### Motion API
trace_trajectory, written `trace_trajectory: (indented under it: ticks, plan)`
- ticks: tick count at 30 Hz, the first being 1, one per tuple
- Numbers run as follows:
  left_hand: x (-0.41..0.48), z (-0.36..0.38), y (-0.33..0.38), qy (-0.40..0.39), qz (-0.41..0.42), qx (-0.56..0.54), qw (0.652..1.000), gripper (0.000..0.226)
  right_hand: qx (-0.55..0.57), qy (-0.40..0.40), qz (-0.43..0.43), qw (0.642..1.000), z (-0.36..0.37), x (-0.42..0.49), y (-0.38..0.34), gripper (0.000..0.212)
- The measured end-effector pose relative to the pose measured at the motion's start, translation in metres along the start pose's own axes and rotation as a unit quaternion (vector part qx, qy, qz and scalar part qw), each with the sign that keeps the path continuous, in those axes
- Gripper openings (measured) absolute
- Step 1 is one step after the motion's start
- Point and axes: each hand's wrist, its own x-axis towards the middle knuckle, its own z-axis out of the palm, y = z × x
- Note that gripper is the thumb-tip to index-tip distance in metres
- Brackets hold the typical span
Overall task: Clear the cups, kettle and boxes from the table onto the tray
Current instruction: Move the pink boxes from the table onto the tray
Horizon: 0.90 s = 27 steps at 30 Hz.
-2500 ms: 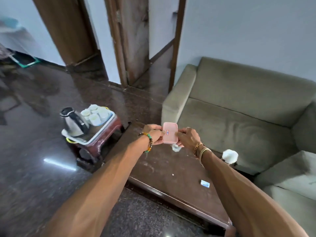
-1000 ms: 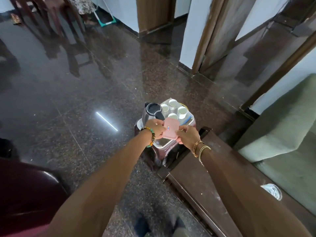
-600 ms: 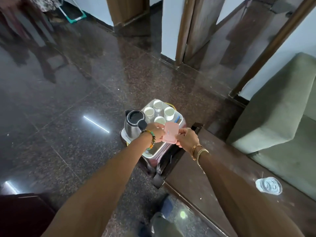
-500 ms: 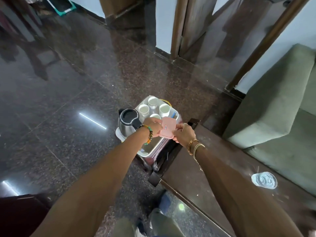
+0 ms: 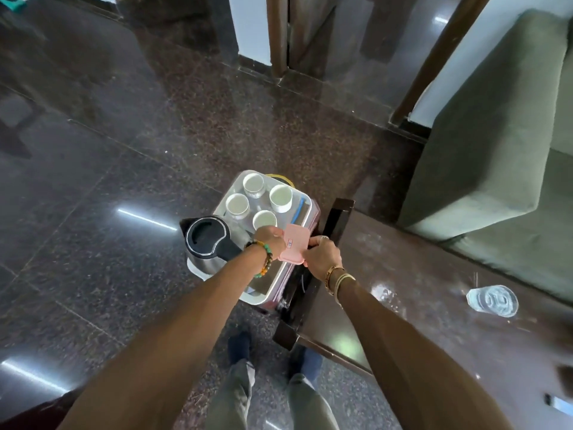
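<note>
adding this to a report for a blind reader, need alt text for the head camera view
Both hands, left hand and right hand, hold a pink box over a tray carrying four white cups and a kettle. A clear cup sits on the dark table to the right.

The floor is polished speckled stone, mirror-glossy. The table is dark varnished wood, shiny. The kettle has a brushed metal body and matt black plastic lid. The pink box looks like smooth matt plastic. The sofa is matt olive cloth. The cups look glazed white.
</note>
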Motion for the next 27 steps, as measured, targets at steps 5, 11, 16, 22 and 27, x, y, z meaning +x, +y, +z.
trace_trajectory:
  ticks: [5,11,16,22,27]
  plan:
    - [0.029,0.004,-0.008,-0.044,-0.008,0.145,0.988,0.037,0.001,0.011,0.041,0.999,0.041,0.017,0.013,0.040]
    - [0.058,-0.001,-0.002,-0.049,0.011,0.194,0.980,0.041,0.017,0.049,0.062,0.997,0.058,0.039,0.007,0.039]
    - [0.081,0.000,0.008,-0.039,0.027,0.190,0.981,0.044,0.027,0.073,0.049,0.996,0.051,0.065,-0.006,0.037]
    - [0.109,0.003,0.019,-0.032,0.042,0.162,0.985,0.047,0.038,0.093,0.051,0.994,0.046,0.094,-0.016,0.037]
    - [0.124,0.005,0.025,-0.035,0.044,0.168,0.984,0.047,0.026,0.090,0.053,0.994,0.045,0.112,-0.017,0.038]
